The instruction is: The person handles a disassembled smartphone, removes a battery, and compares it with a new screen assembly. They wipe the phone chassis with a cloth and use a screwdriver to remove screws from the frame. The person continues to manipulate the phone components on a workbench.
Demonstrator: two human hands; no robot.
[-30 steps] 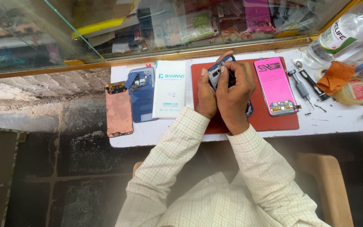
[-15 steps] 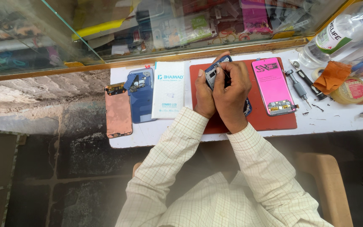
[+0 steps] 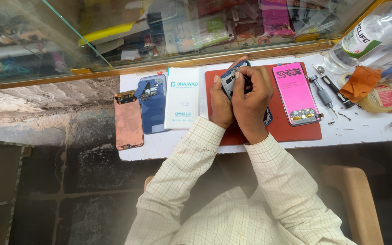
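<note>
Surface: white, narrow, set against a wood-framed glass showcase; scattered with small screws and debris at the right.
Work mat: red, rectangular, flat on the surface at centre.
Left hand: closed around the left edge of the blue opened phone body, thumb up along its side.
Right hand: wrapped over the phone body from the right, fingers curled onto its exposed interior; both hands together, touching, clamped on the same phone.
Phone body position: raised and tilted above the top-left part of the mat, lower end hidden behind the right hand.
Pink display panel: flat on the mat, just right of the hands.
White rectangular box: lying just left of the mat.
Blue back cover with exposed parts: beside the box, on its left.
Copper-coloured flat panel: at the left edge of the surface, overhanging it.
Screwdrivers: two, near the pink panel.
Orange cloth, tape roll, clear plastic bottle: far right.
Room: dark stone floor below; wooden seat at lower right; showcase shelves crowded with packets.
</note>
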